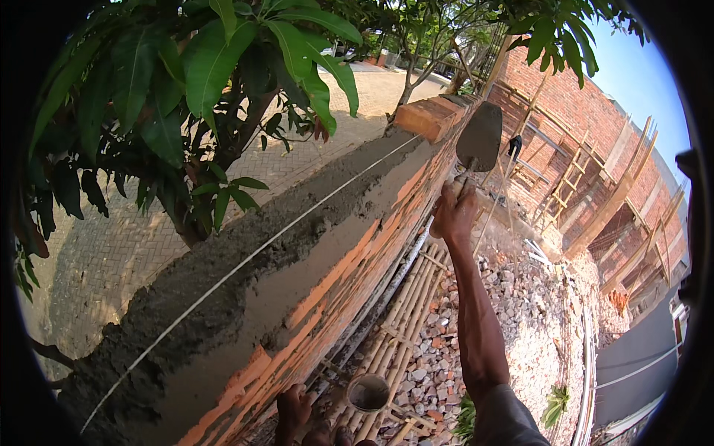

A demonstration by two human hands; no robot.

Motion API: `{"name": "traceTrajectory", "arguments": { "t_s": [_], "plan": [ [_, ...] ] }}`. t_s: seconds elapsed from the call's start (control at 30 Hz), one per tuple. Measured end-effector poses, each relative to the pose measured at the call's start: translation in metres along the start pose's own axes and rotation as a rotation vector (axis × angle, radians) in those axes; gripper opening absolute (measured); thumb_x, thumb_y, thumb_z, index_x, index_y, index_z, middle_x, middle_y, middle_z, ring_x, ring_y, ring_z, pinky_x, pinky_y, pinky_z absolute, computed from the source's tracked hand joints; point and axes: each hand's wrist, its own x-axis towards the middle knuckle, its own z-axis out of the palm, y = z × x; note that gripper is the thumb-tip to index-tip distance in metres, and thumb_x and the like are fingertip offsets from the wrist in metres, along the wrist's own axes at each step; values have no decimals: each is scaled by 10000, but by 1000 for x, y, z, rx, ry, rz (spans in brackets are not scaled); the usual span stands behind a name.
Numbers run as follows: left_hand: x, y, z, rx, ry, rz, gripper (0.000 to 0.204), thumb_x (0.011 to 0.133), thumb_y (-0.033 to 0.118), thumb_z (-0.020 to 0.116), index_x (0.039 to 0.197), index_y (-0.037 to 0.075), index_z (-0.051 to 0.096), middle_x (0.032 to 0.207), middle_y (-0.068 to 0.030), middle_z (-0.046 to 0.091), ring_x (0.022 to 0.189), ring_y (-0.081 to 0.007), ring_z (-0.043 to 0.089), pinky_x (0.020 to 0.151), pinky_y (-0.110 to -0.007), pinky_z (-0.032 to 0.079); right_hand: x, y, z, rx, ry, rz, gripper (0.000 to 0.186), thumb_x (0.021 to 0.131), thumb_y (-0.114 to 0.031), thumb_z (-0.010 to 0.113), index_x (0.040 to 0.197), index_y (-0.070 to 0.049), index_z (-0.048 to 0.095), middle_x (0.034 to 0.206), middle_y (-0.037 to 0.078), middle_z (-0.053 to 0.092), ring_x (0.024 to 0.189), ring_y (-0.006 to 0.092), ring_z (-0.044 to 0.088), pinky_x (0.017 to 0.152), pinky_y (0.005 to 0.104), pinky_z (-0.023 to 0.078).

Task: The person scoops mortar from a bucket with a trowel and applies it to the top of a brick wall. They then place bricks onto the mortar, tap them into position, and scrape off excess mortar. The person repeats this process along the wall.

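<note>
My right hand [455, 209] grips the handle of a trowel [477, 137], its mortar-coated blade raised beside the far end of a brick wall [320, 305]. The wall top carries wet grey mortar [171, 320], with a taut white string [271, 249] along it and an orange brick [428, 117] at the far end. My left hand [294, 407] is low at the bottom, close to the wall's face, with fingers curled; what it holds, if anything, is hidden. A round mortar-stained container [369, 392] is to its right.
A bamboo scaffold platform [409, 312] runs along the wall above broken rubble [439, 364]. Leafy branches [216, 67] overhang a paved path [89, 260] on the left. Brick buildings [565, 111] with bamboo poles and a ladder [567, 182] stand right. A dark sheet [632, 364] is at lower right.
</note>
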Motion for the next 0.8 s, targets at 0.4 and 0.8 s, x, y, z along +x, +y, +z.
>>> {"name": "traceTrajectory", "arguments": {
  "t_s": [0.4,0.8],
  "plan": [
    [-5,7,-10,-31,40,38,257,861,142,700,818,-84,585,673,-205,626,590,-274,644,569,-406,461,-60,-34,-1,-63,-184,58,240,906,-153,568,874,84,553,620,125,602,541,184,585,486,368,460],
    [11,7,16,46,-99,7,440,877,290,717,1180,-23,649,863,-202,704,795,-314,700,724,-426,557,-148,-55,-26,211,-266,100,206,986,-169,567,1018,30,527,612,42,550,493,121,519,432,321,407]
  ]
}}
